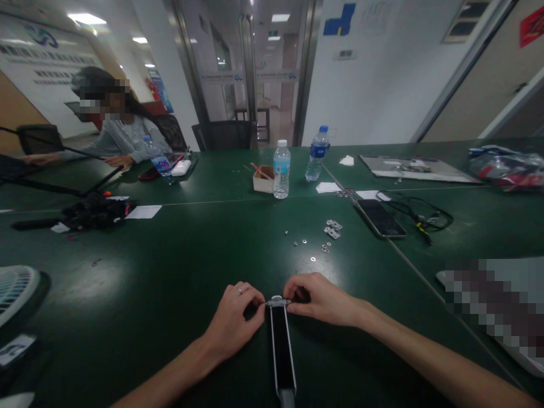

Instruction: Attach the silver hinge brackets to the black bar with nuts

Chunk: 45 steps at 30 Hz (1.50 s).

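Note:
A long black bar with silver edges (283, 351) lies on the green table, pointing away from me. Across its far end sits a small grey metal piece (277, 303). My left hand (240, 314) is closed in a pinch at the left end of that piece. At its right end my right hand (317, 297) pinches with thumb and fingers; the exact grip is partly hidden by the fingertips. Beyond my hands lie several small metal rings (313, 259) and a little pile of silver metal plates (332, 228).
A water bottle (281, 173) stands by a small wooden box (262, 182), and a second bottle (317, 156) is behind. To the right are a phone (380, 217) and black cables (437, 216). Black equipment (96, 211) lies left. Another person (127, 136) sits at the far left.

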{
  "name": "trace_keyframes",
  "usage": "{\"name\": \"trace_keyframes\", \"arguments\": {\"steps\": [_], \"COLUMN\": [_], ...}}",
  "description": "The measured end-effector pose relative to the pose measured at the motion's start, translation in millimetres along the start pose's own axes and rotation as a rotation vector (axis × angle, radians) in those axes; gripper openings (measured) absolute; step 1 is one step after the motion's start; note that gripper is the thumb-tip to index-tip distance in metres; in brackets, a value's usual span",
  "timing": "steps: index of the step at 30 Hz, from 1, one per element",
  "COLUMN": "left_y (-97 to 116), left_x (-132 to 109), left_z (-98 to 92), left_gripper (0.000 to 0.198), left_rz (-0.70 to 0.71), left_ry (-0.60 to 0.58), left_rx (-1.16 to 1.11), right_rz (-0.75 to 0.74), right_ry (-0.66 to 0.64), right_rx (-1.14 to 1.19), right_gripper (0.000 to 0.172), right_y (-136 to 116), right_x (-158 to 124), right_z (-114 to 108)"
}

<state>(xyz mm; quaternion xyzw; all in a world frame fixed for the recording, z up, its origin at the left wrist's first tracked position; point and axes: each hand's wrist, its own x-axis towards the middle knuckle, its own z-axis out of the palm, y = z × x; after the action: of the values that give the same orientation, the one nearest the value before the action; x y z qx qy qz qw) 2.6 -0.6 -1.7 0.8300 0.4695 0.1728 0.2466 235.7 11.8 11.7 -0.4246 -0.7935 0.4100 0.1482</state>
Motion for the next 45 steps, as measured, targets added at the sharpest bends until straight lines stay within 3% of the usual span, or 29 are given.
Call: {"name": "trace_keyframes", "arguments": {"steps": [12, 24, 45], "left_y": [-2, 0, -2], "left_x": [0, 0, -2], "left_z": [2.3, -2.7, 1.6], "left_gripper": [0.014, 0.025, 0.043], "left_rz": [0.024, 0.072, 0.153], "left_ry": [0.008, 0.003, 0.029], "left_rx": [0.016, -0.043, -0.008], "right_rz": [-0.128, -0.109, -0.081], "right_ry": [0.084, 0.083, 0.072], "right_rx": [-0.125, -0.298, -0.289], "right_gripper": [0.012, 0.009, 0.009], "right_y": [4, 9, 10], "right_x": [1, 1, 2], "right_z": [4, -17, -18]}}
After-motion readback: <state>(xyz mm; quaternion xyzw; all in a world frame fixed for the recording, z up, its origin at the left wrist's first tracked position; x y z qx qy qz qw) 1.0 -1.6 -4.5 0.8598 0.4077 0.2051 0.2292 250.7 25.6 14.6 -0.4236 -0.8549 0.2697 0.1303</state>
